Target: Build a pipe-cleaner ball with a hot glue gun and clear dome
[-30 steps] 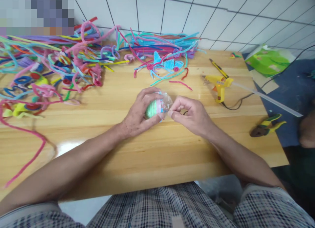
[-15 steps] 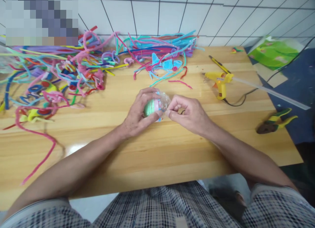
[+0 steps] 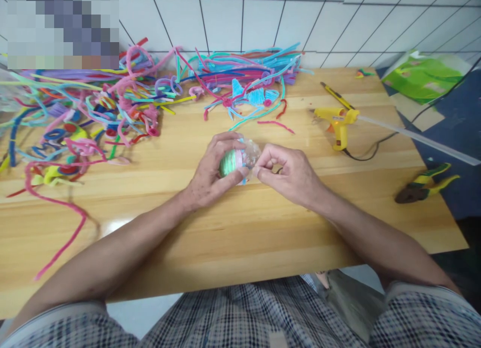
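My left hand [image 3: 214, 173] is wrapped round a small rounded object [image 3: 230, 163], banded in green, pink and blue fuzzy strips like pipe cleaners. Its right end is clear, crumpled-looking plastic. At that clear end my right hand [image 3: 291, 171] holds thumb and forefinger in a pinch; what lies between the fingertips is too small to make out. Behind both hands lies a small blue figure made of wound pipe cleaners [image 3: 255, 96], with a short pink pipe cleaner [image 3: 276, 124] in front of it.
Heaped pipe cleaners [image 3: 90, 107] cover the back left of the wooden table [image 3: 240, 237]. To the right lie a yellow glue gun [image 3: 338, 122] with a long glue stick and cord, a utility knife [image 3: 336, 95] and pliers [image 3: 417, 190]. A green packet [image 3: 424, 79] sits beyond the right edge.
Both hands keep nearly the same grip and place on the banded object. The view has shifted slightly, and below the table's edge a person's leg or foot appears to have moved.
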